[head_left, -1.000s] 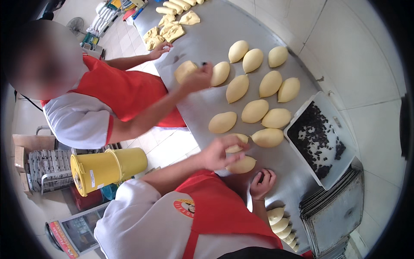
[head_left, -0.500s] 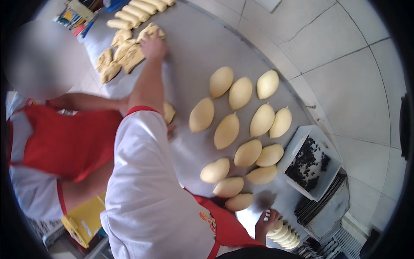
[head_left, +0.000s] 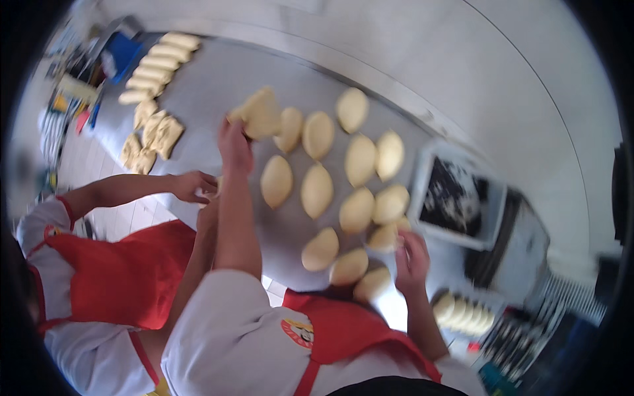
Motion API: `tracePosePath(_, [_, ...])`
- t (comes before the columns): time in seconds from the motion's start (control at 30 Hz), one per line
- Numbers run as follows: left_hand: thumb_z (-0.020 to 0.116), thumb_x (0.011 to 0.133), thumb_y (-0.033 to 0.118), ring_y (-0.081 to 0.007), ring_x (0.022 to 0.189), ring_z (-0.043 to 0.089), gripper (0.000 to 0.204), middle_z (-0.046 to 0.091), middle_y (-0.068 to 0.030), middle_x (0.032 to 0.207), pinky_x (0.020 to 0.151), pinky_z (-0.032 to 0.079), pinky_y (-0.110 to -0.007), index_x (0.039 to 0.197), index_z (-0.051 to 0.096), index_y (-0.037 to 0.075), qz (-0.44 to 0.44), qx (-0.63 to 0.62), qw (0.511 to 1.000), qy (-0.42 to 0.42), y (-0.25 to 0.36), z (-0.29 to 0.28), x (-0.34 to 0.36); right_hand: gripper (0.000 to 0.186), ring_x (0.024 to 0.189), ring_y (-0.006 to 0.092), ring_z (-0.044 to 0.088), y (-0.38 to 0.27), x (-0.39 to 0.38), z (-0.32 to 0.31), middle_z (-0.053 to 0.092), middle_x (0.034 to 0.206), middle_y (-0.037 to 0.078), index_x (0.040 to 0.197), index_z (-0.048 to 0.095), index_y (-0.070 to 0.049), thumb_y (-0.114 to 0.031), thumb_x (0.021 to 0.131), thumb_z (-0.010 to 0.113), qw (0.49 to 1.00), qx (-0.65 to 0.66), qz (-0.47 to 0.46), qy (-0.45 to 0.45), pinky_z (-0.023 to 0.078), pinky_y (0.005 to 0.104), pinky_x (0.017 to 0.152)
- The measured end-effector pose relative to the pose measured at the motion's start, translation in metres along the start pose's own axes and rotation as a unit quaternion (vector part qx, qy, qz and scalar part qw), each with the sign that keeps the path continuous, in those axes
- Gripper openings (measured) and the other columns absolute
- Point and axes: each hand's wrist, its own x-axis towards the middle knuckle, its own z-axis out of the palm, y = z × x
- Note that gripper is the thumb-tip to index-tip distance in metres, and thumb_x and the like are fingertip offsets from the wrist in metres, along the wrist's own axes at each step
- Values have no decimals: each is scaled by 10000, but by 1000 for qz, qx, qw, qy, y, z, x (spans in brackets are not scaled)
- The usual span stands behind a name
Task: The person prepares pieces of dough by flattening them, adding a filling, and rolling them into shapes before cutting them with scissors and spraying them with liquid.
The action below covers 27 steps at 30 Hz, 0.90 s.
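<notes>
My left hand (head_left: 236, 142) is raised over the steel table, closed on the edge of a flat, ragged piece of dough (head_left: 261, 113). Past it on the table lie several smooth, pointed oval dough pieces (head_left: 317, 190) in loose rows. My right hand (head_left: 413, 261) is at the right end of these rows, beside one oval dough piece (head_left: 383, 236). Its fingers are curled together, slightly blurred, with a pale bit at their tips that I cannot make out.
Rolled dough logs (head_left: 158, 65) and rough dough pieces (head_left: 157, 135) lie at the far left. A white bin (head_left: 492, 231) with dark bits stands by the wall, near stacked dark trays (head_left: 512, 261). A co-worker's hand (head_left: 195, 185) works close to my left forearm.
My left hand has lifted a piece of dough from the rough pieces and brought it right. My right hand has moved up from the smaller dough pieces to the ovals. The view has shifted.
</notes>
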Motion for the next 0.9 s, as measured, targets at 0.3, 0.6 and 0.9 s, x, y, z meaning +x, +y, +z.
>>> tracePosePath(0.3, [585, 1044, 354, -298, 1354, 587, 607, 556, -172, 1482, 1135, 489, -421, 1555, 423, 69, -307, -58, 887, -339, -25, 97, -370, 373, 994, 203, 720, -32, -48, -47, 749, 1118, 87, 1327, 615, 9, -284, 1098, 641, 950, 285, 84, 94, 576, 354, 908])
tracePosePath(0.6, [785, 1001, 331, -198, 1042, 712, 526, 709, -146, 1202, 907, 589, -353, 1305, 594, -54, -58, 278, 924, -256, -97, 97, -527, 620, 1278, 217, 596, 4, -193, -97, 606, 1429, 140, 1467, 532, -37, -547, 1115, 507, 857, 461, 220, 64, 493, 361, 1050])
tracePosePath(0.9, [470, 1093, 632, -303, 1080, 710, 736, 752, -159, 1159, 946, 530, -459, 1267, 679, -52, -122, 262, 868, -404, -131, 16, -550, 596, 912, 300, 755, 57, -245, -111, 777, 1007, 203, 1205, 762, -70, -614, 1058, 567, 966, 126, 227, 1, 596, 413, 824])
